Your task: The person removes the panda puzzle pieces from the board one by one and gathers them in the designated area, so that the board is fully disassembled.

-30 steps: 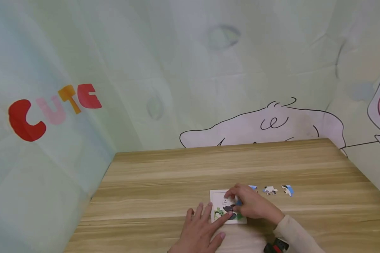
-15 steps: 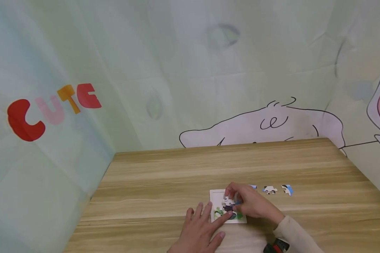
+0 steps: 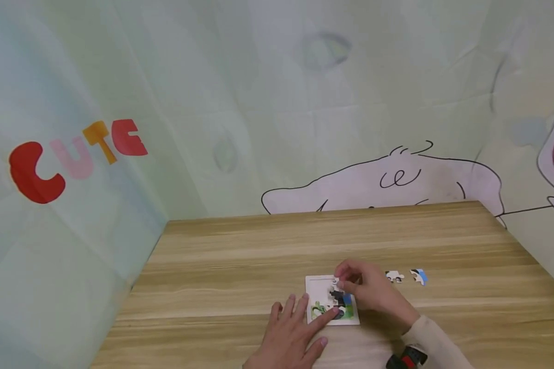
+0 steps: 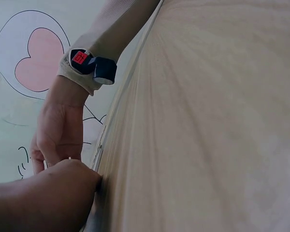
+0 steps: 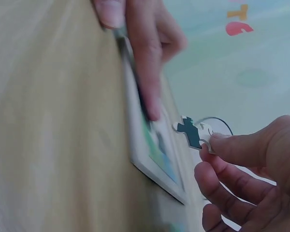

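right hand (image 3: 374, 292) pinching puzzle piece (image 5: 193, 133), seemingly above board (image 3: 320, 287)

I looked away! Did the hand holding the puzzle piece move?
Yes. The right hand lifted its small puzzle piece slightly toward the far edge of the white puzzle board.

The left hand (image 3: 292, 335) lies flat across the lower left edge of the puzzle tray (image 3: 316, 287), and the right hand (image 3: 371, 292) with its lifted puzzle piece (image 5: 194, 135) covers the tray's right side. Two loose pieces (image 3: 405, 277) sit just right of it. Bare wooden table (image 3: 240, 266) stretches upward and to the left.
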### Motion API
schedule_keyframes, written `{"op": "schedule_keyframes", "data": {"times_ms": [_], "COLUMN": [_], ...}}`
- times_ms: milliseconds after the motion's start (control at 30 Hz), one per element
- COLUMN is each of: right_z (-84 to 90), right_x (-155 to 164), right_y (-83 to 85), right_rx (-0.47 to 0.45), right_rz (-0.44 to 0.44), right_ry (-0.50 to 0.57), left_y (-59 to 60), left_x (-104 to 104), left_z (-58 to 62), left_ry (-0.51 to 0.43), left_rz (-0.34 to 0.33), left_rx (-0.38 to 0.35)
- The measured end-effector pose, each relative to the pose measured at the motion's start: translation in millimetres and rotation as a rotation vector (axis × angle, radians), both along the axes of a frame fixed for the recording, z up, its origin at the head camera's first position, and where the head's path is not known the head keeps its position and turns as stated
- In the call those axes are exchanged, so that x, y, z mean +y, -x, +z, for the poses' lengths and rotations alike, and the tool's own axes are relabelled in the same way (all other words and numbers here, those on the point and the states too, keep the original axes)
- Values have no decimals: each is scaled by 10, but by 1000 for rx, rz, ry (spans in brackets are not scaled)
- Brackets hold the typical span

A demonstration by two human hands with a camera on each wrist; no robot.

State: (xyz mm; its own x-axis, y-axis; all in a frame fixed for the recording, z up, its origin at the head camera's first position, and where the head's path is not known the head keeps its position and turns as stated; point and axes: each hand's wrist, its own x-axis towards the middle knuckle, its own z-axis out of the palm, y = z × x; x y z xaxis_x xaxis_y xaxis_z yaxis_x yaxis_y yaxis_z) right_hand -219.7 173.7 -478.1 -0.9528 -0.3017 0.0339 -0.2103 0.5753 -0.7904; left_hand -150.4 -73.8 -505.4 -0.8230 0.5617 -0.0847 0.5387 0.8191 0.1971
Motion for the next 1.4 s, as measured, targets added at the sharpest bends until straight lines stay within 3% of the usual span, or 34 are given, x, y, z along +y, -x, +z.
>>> {"op": "schedule_keyframes", "data": {"times_ms": [200, 433, 700, 833, 1167, 1300, 1400], "right_z": [110, 48, -56, -82, -141, -93, -62], "right_x": [256, 746, 1128, 1160, 1125, 1020, 897], "right_y": [16, -43, -160, -186, -180, -174, -162], "right_rx": [-34, 28, 12, -5, 89, 122, 138], "right_rz": [-94, -56, -50, -70, -82, -91, -42], "right_ry": [-18, -25, -55, -109, -142, -122, -109], "left_y": [14, -11, -22, -29, -15, -10, -5], "left_x": [-12, 3, 5, -4, 2, 7, 10], "left_z": [-11, 14, 31, 33, -1, 0, 4], "left_ry": [-21, 2, -12, -7, -24, -28, -30], "left_rz": [-12, -3, 1, -1, -13, -11, -2], "left_rx": [-1, 3, 11, 28, 62, 33, 6]}}
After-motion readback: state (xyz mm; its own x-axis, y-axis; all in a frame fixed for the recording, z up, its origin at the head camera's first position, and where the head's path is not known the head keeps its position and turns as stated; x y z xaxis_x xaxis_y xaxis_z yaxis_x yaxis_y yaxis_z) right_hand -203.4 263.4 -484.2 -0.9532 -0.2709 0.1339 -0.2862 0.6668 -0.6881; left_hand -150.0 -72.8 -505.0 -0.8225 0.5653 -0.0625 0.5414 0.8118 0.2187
